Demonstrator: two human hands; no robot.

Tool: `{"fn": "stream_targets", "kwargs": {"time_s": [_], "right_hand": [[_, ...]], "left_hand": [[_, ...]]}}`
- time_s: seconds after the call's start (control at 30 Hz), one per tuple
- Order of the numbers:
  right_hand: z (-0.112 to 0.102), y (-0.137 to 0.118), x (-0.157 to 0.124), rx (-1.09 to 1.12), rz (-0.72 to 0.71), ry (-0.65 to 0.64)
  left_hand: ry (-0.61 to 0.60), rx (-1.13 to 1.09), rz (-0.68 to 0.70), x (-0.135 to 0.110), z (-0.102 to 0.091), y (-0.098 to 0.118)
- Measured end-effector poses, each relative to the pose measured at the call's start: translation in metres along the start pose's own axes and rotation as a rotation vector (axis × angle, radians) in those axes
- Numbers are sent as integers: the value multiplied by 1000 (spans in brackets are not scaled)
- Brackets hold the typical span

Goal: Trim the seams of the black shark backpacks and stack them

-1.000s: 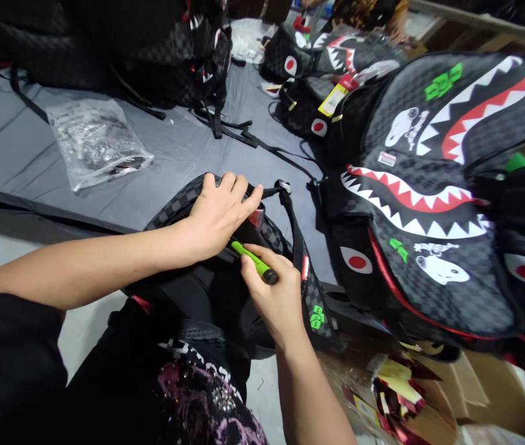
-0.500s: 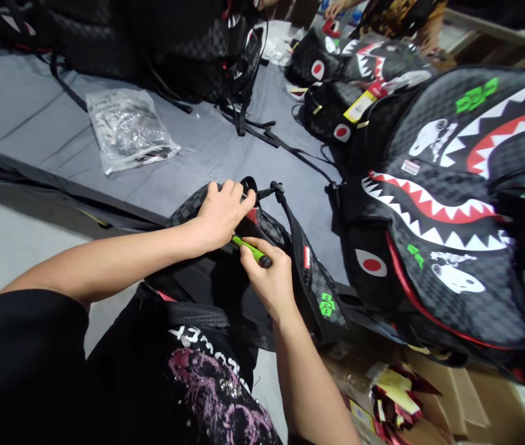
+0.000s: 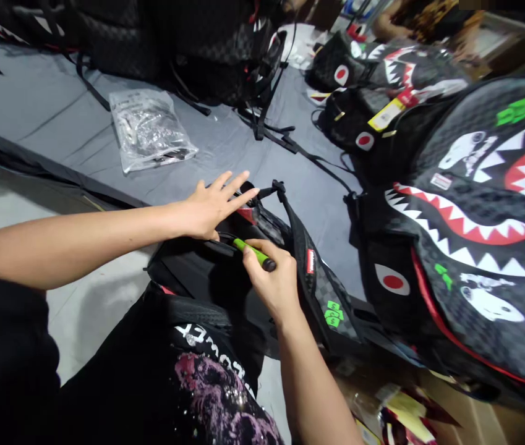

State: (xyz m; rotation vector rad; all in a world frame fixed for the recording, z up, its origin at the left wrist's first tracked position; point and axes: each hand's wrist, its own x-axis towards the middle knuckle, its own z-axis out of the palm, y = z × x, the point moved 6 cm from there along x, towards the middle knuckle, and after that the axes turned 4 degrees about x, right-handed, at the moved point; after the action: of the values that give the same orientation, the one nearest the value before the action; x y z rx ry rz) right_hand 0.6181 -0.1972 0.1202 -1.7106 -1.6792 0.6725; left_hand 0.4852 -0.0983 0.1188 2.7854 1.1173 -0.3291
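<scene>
At the near edge of the grey-covered table [image 3: 81, 123], the right hand [image 3: 275, 278] grasped the green-handled tool [image 3: 253, 253], its long axis pointing far-left over the black backpack [image 3: 185, 269] toward the splayed left hand [image 3: 204, 210].

Plastic bag [image 3: 151, 130] on the table [image 3: 225, 148]
Behind it are the far backpacks [image 3: 197, 49]; in front is the near backpack [image 3: 188, 269], with another backpack [image 3: 470, 213] to the right.

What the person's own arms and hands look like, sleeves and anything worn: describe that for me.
A plain black sleeve covers the left upper arm, leaving the forearm bare. The visible right forearm is bare too. Neither left hand nor right hand wears a glove; no watch or bracelet shows.
</scene>
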Motion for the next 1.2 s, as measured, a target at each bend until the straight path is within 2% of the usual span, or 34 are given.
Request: {"fn": "stream_targets", "kwargs": {"time_s": [0.13, 0.27, 0.37, 0.5, 0.7, 0.9, 0.97, 1.1, 1.2], "right_hand": [[30, -18, -3, -17, -71, -91], [45, -28, -7, -26, -149, -139], [45, -23, -3, -28, -150, -155], [44, -15, 3, -26, -142, -145], [48, -14, 2, -64, -165, -149], [47, -12, 4, -117, -176, -89], [46, -10, 5, -132, -163, -74], [42, -7, 8, -129, -136, -77], [40, -6, 9, -141, -116, -73]], "left_hand": [[-23, -56, -43, -7, 20, -29], [17, -82, 28, -11, 31, -44], [4, -81, 32, -12, 31, -46], [-20, -69, -41, -11, 33, -40], [21, 49, -160, -6, 38, -33], [50, 25, -39, -14, 35, -33], [49, -6, -63, -20, 35, -37], [-28, -124, -233, -29, 39, -51], [-108, -183, -265, -28, 43, -56]]}}
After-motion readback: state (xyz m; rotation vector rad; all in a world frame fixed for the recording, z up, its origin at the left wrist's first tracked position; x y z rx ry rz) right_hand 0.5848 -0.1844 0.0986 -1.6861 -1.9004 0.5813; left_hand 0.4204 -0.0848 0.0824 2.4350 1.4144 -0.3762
